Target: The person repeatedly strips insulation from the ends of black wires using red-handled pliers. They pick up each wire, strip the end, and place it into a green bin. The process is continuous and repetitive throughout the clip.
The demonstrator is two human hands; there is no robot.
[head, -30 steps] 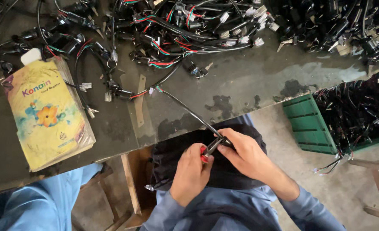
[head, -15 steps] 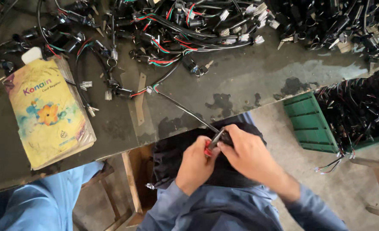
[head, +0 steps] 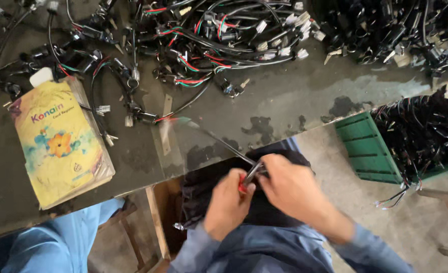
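My left hand [head: 227,203] and my right hand [head: 290,187] meet just below the edge of the dark workbench [head: 294,101], over a black cloth on my lap. Both grip the near end of a thin black cable [head: 219,141]; small red-handled pliers [head: 244,183] show between the fingers of my left hand. The cable runs up and left onto the bench to a blurred connector end [head: 176,121]. My forearms wear blue sleeves.
A tangled heap of black wiring harnesses with red, green and white leads [head: 208,35] covers the bench's far side. A yellow notebook [head: 59,144] lies at the left. A green crate of black wiring [head: 375,146] stands on the floor at right. Another person's blue-clad leg [head: 57,237] is at lower left.
The view shifted down slightly. The cable's far end has been drawn nearer across the bench and is blurred. Both hands stay together on its near end.
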